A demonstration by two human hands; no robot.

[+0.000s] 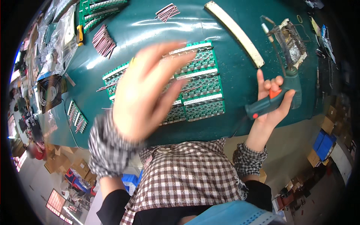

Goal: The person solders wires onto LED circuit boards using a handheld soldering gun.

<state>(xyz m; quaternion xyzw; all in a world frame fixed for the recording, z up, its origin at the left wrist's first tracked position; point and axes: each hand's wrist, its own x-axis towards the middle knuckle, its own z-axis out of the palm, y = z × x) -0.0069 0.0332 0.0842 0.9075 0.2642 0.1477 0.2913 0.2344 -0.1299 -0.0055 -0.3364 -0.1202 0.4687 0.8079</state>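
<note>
Gripping the green soldering gun [268, 105] at three o'clock, I wrap my right fingers [279, 80] around its handle; my left fingers [165, 69], blurred, spread above the circuit boards [204, 90] at twelve o'clock on the green counter [138, 33].
</note>
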